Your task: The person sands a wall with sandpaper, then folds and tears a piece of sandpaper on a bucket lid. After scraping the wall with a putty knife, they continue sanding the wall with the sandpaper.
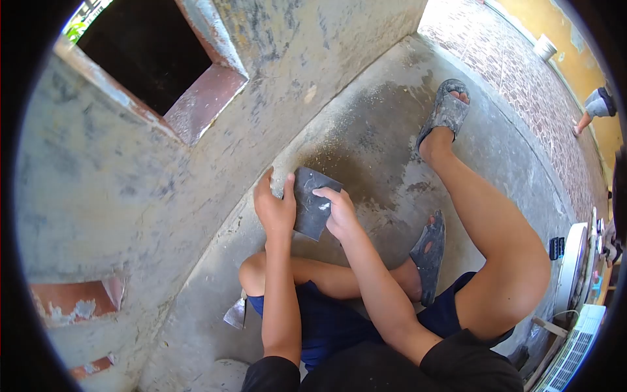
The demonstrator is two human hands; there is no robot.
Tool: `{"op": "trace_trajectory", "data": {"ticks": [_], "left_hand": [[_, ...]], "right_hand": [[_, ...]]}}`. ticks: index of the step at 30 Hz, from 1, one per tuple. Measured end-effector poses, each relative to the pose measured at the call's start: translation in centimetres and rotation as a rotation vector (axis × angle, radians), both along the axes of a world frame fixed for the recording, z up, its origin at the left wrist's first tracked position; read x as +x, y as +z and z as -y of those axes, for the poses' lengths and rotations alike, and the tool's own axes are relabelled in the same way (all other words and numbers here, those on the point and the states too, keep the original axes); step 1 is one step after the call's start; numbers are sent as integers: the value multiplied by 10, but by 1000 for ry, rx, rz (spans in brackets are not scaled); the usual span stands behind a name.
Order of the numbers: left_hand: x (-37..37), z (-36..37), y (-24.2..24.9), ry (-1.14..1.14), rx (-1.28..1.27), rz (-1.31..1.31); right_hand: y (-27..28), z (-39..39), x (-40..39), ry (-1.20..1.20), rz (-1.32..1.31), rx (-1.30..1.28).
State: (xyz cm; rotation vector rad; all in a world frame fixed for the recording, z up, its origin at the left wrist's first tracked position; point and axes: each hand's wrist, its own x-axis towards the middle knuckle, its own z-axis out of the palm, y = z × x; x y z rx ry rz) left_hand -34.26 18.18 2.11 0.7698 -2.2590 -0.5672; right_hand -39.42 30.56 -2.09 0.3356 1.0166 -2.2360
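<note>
A dark grey sheet of sandpaper [308,206], with pale marks on its face, is held up over the concrete floor. My right hand [338,212] grips its right edge, the thumb lying across the front and the fingers hidden behind. At the sheet's left edge is my left hand [275,208], its thumb and fingers apart and pointing up toward the wall. Beside my bent knee, a scraper [236,313] with a flat metal blade rests on the floor.
A patchy, worn wall [261,117] with a window opening [153,55] rises on the left. Pale dust lies along its foot. My sandalled feet stretch right. Another person [597,104] and a white bucket [545,48] are at the far right, near a white fan-like object [571,268].
</note>
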Motion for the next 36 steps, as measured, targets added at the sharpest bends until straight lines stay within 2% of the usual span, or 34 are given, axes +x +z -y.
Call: {"op": "trace_trajectory", "data": {"ticks": [2, 3, 4, 6, 7, 10, 11, 12, 13, 14, 16, 18, 20, 21, 22, 24, 26, 28, 29, 30, 31, 32, 33, 35, 36], "left_hand": [[13, 5, -26, -109, 854, -74], [18, 7, -32, -226, 1049, -176], [23, 9, -37, -213, 1047, -182], [32, 9, -39, -364, 1268, -137], [33, 7, -31, -406, 1263, -175], [34, 12, -20, -406, 1334, -255], [36, 14, -14, -378, 1372, -295], [38, 18, -7, -363, 1359, -298], [43, 20, -1, -309, 1317, -360], [48, 24, 4, -256, 1274, -422], [69, 35, 7, -227, 1224, -489], [99, 46, 12, 39, 972, -618], [140, 51, 14, 304, 863, -735], [160, 51, 17, 401, 792, -819], [181, 53, 12, 538, 710, -904], [228, 52, 7, 614, 631, -965], [267, 53, -8, 711, 550, -1017], [311, 58, -27, 792, 573, -922], [316, 55, -27, 791, 570, -926], [321, 52, -26, 928, 489, -888], [327, 51, -26, 1063, 408, -844], [333, 51, -27, 1065, 407, -847], [340, 51, -32, 1099, 398, -789], [353, 51, -44, 1142, 395, -728], [360, 53, -51, 1183, 404, -657]], "right_hand": [[-4, -9, 4, 109, -29, -11], [-4, -13, 6, 122, -27, -9], [-3, -16, 5, 158, -43, 31], [-4, -20, 8, 212, -44, 70], [-4, -19, 8, 201, -40, 30], [6, -2, 15, 169, -66, -10], [14, 4, 18, 74, 0, -26], [20, 9, 19, -22, 62, -43], [8, 11, 19, 38, 21, 131], [-4, 12, 20, 54, 28, 122], [-3, 19, 30, 90, -90, 337], [3, 31, 46, 105, -109, 371], [16, 53, 69, 138, -791, 678], [28, 65, 88, 89, -959, 617], [44, 72, 107, 200, -1085, 552], [71, 86, 143, 506, -1488, 536], [57, 104, 192, 670, -1869, 425], [27, 120, 251, 810, -2071, 560], [19, 122, 270, 974, -2153, 654], [23, 116, 278, 1184, -2194, 687], [16, 113, 287, 1244, -2199, 737], [7, 111, 292, 1306, -2201, 790], [-7, 109, 294, 1311, -2203, 788], [-31, 104, 295, 1026, -2250, 784], [-31, 104, 294, 1036, -2250, 782]]}}
